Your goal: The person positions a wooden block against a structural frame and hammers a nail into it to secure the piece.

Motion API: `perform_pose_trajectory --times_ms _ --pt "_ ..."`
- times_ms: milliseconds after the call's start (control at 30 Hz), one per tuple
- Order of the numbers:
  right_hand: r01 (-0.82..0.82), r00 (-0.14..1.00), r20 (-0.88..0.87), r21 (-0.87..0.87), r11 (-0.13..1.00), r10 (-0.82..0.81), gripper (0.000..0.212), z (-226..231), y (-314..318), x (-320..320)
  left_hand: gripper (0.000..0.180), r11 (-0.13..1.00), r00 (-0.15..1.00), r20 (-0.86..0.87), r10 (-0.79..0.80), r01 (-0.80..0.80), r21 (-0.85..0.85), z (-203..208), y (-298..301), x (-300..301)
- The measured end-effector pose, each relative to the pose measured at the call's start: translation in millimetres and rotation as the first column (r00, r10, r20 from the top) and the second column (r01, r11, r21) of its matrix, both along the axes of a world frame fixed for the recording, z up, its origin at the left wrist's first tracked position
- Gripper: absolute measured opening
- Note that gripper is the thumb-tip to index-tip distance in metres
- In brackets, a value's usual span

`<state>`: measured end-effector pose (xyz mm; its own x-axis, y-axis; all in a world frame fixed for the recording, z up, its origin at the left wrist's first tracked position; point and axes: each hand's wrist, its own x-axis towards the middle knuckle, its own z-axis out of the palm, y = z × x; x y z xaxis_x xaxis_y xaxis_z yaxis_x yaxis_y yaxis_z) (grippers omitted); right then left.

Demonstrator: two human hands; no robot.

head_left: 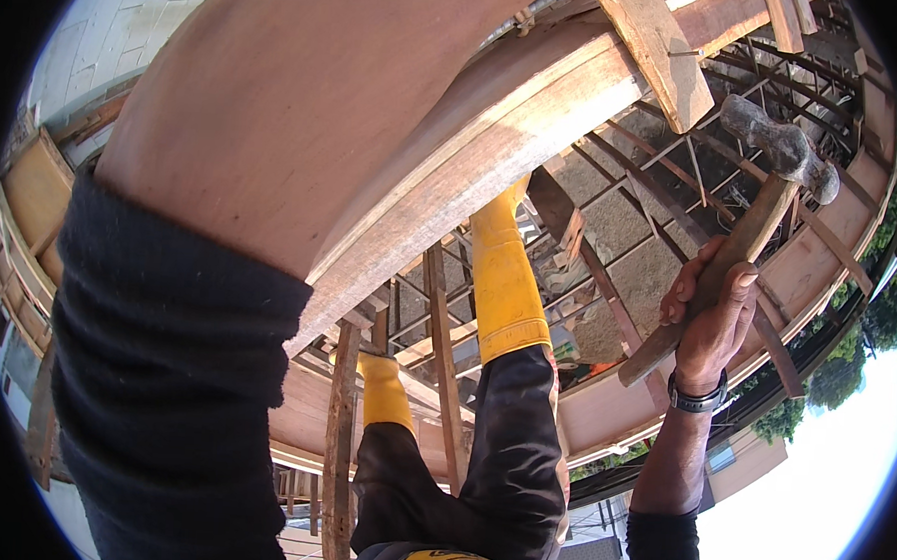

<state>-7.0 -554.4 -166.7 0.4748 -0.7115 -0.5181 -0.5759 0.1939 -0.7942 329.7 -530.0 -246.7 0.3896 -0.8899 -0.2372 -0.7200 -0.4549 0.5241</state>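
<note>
Overhead, the right hand (712, 322) clenched the wooden handle of a steel-headed hammer (763, 184), raised at right near a timber beam (495, 142). Whether the left hand's grip was closed could not be told; only its dark sleeve (174, 368) showed.

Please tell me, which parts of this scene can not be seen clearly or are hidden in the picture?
- Left hand: head view, not visible; the dark sleeve and the large plywood panel fill that side, so its grip cannot be judged.
- Feet: hidden among the wooden beams; only the yellow boots show above them.
- Hammer handle middle: covered by the right hand.
- Picture corners: black, cut off by the fisheye rim.
</note>
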Motion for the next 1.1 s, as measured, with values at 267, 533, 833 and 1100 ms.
perform_pose_trajectory --times_ms 267,533,833,1100 --pt "-0.029 0.998 -0.068 -0.17 0.985 0.018 0.043 -20.4 -14.2 19.0 0.044 0.996 0.99 0.134 0.046 -0.036 -0.078 -31.2 -14.0 -4.2" --pt "-0.067 0.994 0.052 -0.421 0.905 0.098 0.04 -66.4 -42.2 87.5 0.044 1.0 0.985 0.169 0.022 -0.024 0.005 -22.0 -18.8 -1.7" --pt "-0.268 0.949 -0.014 -0.567 0.779 0.316 0.026 -70.8 -53.7 135.5 0.043 1.0 0.984 0.178 0.011 -0.006 -0.028 -25.3 -20.4 -5.5" --pt "-0.427 0.872 -0.143 -0.692 0.582 0.469 0.024 -59.4 -47.8 137.3 0.032 0.995 0.98 0.191 0.056 -0.039 -0.096 -42.7 -22.2 -4.8"
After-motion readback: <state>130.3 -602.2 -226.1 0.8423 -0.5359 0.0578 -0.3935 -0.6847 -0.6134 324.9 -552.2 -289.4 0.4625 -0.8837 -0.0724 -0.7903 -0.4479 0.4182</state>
